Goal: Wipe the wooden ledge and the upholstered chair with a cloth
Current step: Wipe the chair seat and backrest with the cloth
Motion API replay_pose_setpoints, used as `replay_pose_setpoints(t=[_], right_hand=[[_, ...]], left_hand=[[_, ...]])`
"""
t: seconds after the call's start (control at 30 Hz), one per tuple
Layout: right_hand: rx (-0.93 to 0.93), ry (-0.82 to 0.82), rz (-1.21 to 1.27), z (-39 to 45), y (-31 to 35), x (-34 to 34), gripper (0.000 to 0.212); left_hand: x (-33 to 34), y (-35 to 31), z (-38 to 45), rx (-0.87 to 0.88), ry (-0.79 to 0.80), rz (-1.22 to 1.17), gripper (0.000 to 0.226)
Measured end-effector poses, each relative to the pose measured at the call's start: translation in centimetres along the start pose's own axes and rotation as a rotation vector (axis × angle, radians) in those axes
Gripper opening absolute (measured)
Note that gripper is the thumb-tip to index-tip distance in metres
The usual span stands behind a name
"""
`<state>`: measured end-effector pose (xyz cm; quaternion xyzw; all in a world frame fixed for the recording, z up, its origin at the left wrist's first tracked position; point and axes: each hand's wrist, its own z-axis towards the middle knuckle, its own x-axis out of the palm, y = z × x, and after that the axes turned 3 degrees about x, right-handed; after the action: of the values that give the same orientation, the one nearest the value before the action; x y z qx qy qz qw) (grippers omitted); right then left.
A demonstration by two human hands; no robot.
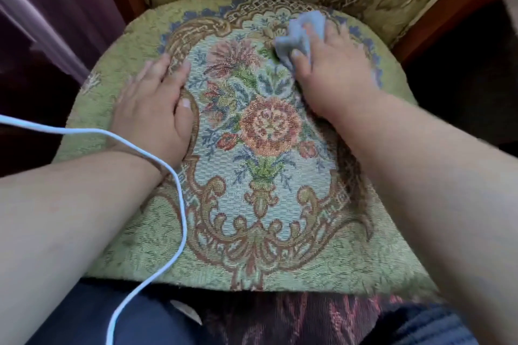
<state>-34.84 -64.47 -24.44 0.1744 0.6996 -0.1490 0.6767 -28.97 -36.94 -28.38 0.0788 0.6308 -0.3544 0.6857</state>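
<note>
Closest to me, dark trousers and a patterned rug [280, 316] fill the bottom of the view, and a white cable [179, 221] loops over my left forearm and down past the front of the seat. Just beyond, the upholstered chair [117, 238] spreads out under both arms, its green tapestry cushion showing a large flower motif in the middle. My left hand [157, 109] lies flat on the left part of the cushion, fingers spread and holding nothing, seemingly bracing me. Further back and to the right, my right hand [333, 64] presses the cloth [302, 33], a crumpled blue-grey rag, against the rear of the seat, fingers laid over it and thumb tucked at its edge, so it is pinned under the palm rather than pinched. Behind that rises the chair's patterned backrest, framed in dark wood. No wooden ledge is in view, so I cannot judge its state. I take this to be the chair-wiping step, working the back of the seat. Next I would draw the cloth across the unwiped fabric with steady downward pressure, keeping it bunched under the hand.
</note>
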Motion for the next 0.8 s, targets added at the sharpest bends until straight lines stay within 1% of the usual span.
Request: replay_pose_setpoints(t=[0.07,0.13,0.2,0.27,0.37,0.43,0.5,0.6,0.7,0.77,0.8], right_hand=[[0.088,0.073,-0.014,5.6,-0.1,-0.3,0.062],[0.155,0.145,-0.018,8.3,0.5,-0.6,0.056],[0.103,0.176,-0.034,8.0,1.5,-1.3,0.049],[0.029,0.15,-0.032,5.2,1.9,-2.1,0.045],[-0.093,0.085,0.11,-2.3,2.0,-2.3,0.052],[-0.221,0.11,0.147,-8.2,1.9,-1.9,0.052],[-0.284,0.153,0.15,-14.3,1.9,-1.4,0.054],[-0.38,0.166,0.081,-21.5,2.4,-0.1,0.059],[-0.433,0.145,0.003,-22.6,2.7,0.8,0.067],[-0.428,0.09,-0.006,-19.7,2.9,0.9,0.068],[-0.395,0.058,-0.004,-17.4,3.1,0.9,0.068]], left_hand=[[0.0,0.0,0.1,0.008,-0.008,-0.005,0.062],[0.0,0.1,0.1,0.004,-0.016,-0.01,0.061],[0.0,0.1,0.1,-0.004,-0.019,-0.005,0.061],[0.2,0.0,0.0,-0.007,-0.022,-0.005,0.061],[0.3,-0.1,-0.3,-0.008,-0.029,-0.018,0.061],[0.4,-0.1,-0.4,-0.009,-0.031,-0.026,0.06],[0.6,0.1,-0.2,-0.01,-0.039,-0.034,0.059],[0.5,0.3,0.0,-0.009,-0.054,-0.027,0.058],[0.3,0.2,-0.3,-0.014,-0.048,-0.016,0.058],[0.2,0.1,-0.2,-0.014,-0.043,-0.005,0.058],[0.2,0.0,-0.1,-0.013,-0.04,-0.001,0.058]])
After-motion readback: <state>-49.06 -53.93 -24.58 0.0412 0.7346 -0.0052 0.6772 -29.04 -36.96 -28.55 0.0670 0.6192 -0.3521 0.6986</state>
